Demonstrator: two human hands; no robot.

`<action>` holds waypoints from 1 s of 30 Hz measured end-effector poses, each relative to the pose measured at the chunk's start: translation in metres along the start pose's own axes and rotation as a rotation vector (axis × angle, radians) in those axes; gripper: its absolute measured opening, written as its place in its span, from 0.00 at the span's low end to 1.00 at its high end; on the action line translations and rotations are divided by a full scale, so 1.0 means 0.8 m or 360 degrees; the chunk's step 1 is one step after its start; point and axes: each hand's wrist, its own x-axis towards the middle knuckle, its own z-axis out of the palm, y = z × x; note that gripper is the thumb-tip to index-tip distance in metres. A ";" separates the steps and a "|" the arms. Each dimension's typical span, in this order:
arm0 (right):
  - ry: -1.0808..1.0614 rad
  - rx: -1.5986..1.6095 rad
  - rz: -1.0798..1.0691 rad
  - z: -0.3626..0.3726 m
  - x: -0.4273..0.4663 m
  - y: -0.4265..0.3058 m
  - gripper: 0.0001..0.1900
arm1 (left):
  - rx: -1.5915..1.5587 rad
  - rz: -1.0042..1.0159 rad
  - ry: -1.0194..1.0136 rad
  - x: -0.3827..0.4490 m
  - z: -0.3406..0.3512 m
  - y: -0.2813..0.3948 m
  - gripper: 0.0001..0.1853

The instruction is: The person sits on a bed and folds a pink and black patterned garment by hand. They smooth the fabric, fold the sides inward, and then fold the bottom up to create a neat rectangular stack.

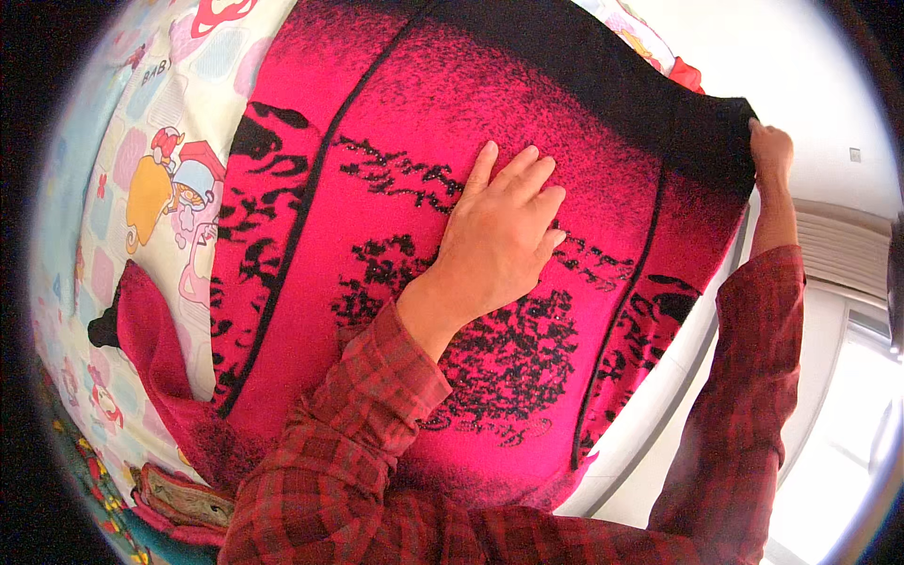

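Note:
A pink and black knitted garment, apparently a sweater, lies spread out before me, with black floral patterns and dark lines down both sides. My left hand rests palm down on the middle of its front, fingers slightly apart and holding nothing. At the far right, my right hand pinches the corner of the garment's wide black band. One sleeve with a black cuff lies bent at the left. The garment's lower edge is partly hidden by my left forearm.
Under the garment lies a cream bed sheet or cover with cartoon prints. A brown and pink folded cloth item sits at the lower left, near green flowered fabric. Something red shows beyond the black band. A pale floor lies at the right.

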 end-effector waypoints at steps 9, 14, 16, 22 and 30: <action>-0.0269 -0.0491 -0.0662 -0.161 -0.090 -0.335 0.18 | -0.2290 -0.1110 0.0330 0.005 -0.020 0.005 0.22; 0.0385 -0.0769 -0.1505 -0.078 -0.123 -0.347 0.16 | -0.2254 -0.1034 0.0093 0.016 -0.013 0.008 0.16; -0.0206 0.0692 -0.1015 -0.104 -0.179 -0.328 0.17 | -0.2117 -0.1048 0.0102 0.012 -0.015 -0.002 0.14; -0.0557 0.2271 0.0203 -0.098 -0.400 -0.115 0.21 | -0.1548 -0.1145 0.0237 0.018 -0.020 0.013 0.37; -0.1047 0.1436 0.1879 -0.104 -0.783 0.015 0.20 | -0.1106 -0.0738 0.0059 0.021 0.010 0.018 0.16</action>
